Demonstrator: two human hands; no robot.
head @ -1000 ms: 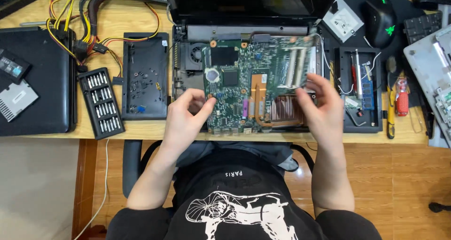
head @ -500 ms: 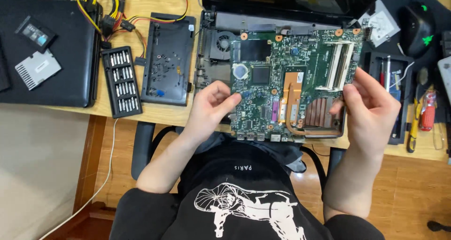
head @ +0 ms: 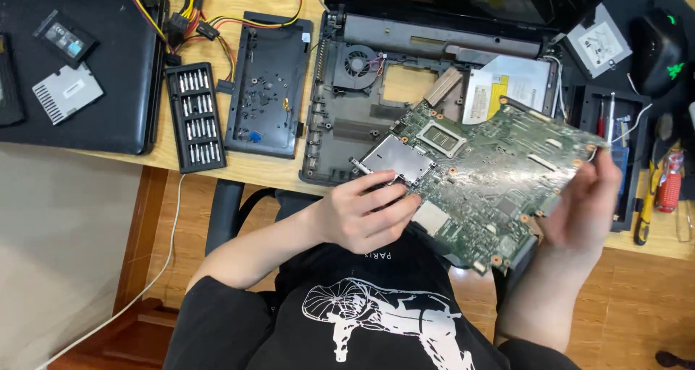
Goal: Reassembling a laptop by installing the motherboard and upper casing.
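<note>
I have the green laptop motherboard [head: 486,174] lifted clear of the worktop [head: 239,169], tilted and held over my lap at about 4 o'clock from the opened laptop base [head: 347,127]. My left hand [head: 362,214] is at the board's 8 o'clock corner, its grip pinching the edge just below the silver metal plate [head: 397,158], thumb on top and fingers curled underneath. My right hand [head: 586,200] is at the board's 3 o'clock edge, its grip wrapped around that edge with the fingers behind the board. The emptied base shows its round cooling fan [head: 358,60] at 11 o'clock inside the shell, and a silver optical drive [head: 507,80] sits at the board's 12 o'clock. Left of the base lies a black bottom cover panel [head: 268,84], and at its 9 o'clock a case of screwdriver bits [head: 194,115]. A black mouse [head: 657,50] rests at 2 o'clock, well apart from my hands.
</note>
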